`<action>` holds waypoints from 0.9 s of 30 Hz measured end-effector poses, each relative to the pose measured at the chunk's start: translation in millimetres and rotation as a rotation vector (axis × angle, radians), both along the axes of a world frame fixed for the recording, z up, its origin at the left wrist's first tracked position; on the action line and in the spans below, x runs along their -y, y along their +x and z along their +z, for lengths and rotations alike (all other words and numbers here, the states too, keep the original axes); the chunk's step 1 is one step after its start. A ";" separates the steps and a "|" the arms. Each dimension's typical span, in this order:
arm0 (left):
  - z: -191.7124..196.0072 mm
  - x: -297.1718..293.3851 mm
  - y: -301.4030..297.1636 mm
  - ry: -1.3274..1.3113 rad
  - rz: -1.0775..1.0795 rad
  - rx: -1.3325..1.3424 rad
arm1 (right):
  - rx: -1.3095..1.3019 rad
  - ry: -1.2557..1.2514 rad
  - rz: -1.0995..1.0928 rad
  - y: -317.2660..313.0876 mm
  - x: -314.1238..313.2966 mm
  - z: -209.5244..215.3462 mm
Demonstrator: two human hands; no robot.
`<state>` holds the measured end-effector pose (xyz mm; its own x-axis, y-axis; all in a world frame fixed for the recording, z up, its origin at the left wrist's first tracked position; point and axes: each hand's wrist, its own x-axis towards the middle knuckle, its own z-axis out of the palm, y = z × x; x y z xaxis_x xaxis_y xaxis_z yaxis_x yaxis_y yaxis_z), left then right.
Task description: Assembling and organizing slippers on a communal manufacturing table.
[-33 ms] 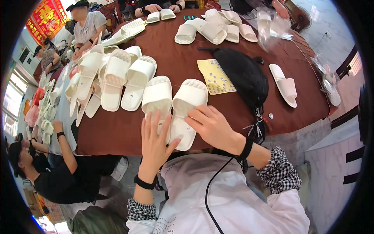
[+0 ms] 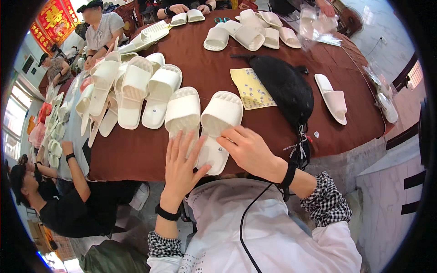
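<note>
Head view: the left hand (image 2: 181,170) is lying palm-down, fingers spread, over the heel of a white moulded-plastic slipper with a wide smooth strap (image 2: 183,109); it is touching without visibly grasping. Its thumb is reaching onto the heel edge of a matching white slipper with a bumpy footbed (image 2: 221,119), just to its right. The right hand (image 2: 252,150) is curling half closed, fingertips bunching at that second slipper's right edge, beside the strap opening; whether they are pinching anything cannot be told. A small dark printed mark is showing on the second slipper's heel, between the hands.

Judgement: step in hand seems to be steadying the second slipper with the left thumb while the right fingertips are working at its footbed. Next move probably calls for light, precise fingertip contact, the slipper staying flat.

Outward: ahead of the right hand, a yellow paper sheet with rows of small labels (image 2: 250,91) is lying partly under a black fabric bag (image 2: 284,91). Farther right, a lone white slipper (image 2: 333,102) is resting. Ahead-left of the left hand, overlapping white slippers (image 2: 132,93) are crowding the brown cloth-covered table (image 2: 136,154).
</note>
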<state>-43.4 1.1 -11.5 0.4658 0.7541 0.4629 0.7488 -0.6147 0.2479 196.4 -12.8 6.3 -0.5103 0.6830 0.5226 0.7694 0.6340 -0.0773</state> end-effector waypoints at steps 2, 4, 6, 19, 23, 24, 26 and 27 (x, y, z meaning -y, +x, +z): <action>0.0 -1.4 -9.1 -0.042 -0.207 -0.098 | -0.129 -0.235 -0.025 -2.3 11.5 -4.2; -0.1 -3.0 -10.0 -0.048 -0.226 -0.080 | -0.242 -0.157 -0.061 -4.8 13.6 -7.2; -0.6 -3.7 -9.8 -0.064 -0.241 -0.098 | -0.286 -0.198 -0.069 -3.3 12.5 -6.4; -22.7 25.0 60.0 0.081 0.044 -0.003 | -0.094 -0.195 -0.153 14.4 -19.0 -2.8; -23.0 25.6 66.8 0.101 0.071 0.026 | 0.029 -0.169 -0.120 18.4 -22.8 0.8; -22.6 25.5 67.7 0.101 0.066 0.029 | 0.031 -0.169 -0.125 19.2 -22.3 0.1; -21.9 24.7 68.5 0.099 0.059 0.011 | 0.069 -0.112 -0.133 19.3 -22.7 -3.2; -21.8 24.2 69.6 0.101 0.055 0.014 | 0.072 -0.110 -0.138 18.9 -22.8 -3.1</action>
